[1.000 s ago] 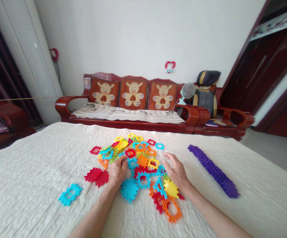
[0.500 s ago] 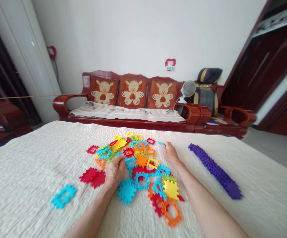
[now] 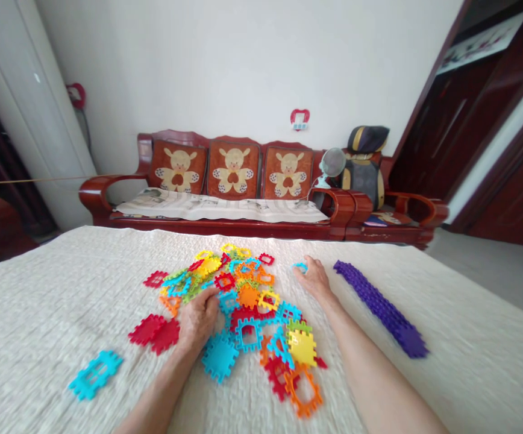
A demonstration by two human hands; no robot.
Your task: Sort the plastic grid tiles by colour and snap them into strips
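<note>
A heap of toothed plastic pieces in several colours, among them an orange square (image 3: 247,296) and a blue square (image 3: 220,357), lies mid-table. My left hand (image 3: 199,316) is closed at the heap's left side, fingertips pinched; what they hold, if anything, is too small to name. Right of the heap, my right hand (image 3: 312,277) has its thumb and fingers round a small blue piece (image 3: 299,266) near the cloth. Red squares (image 3: 165,335) lie left of my left wrist. A blue window piece (image 3: 95,375) sits apart at the lower left.
A long row of purple pieces (image 3: 381,307) lies right of my right arm on the quilted cloth (image 3: 31,313). Beyond the table stand a wooden sofa (image 3: 225,229) with bear cushions, a small fan (image 3: 334,162) and an armchair (image 3: 419,208).
The view has shifted slightly, moving most things a little left in the picture. My right hand has turned a little and its fingers are more spread around the blue piece.
</note>
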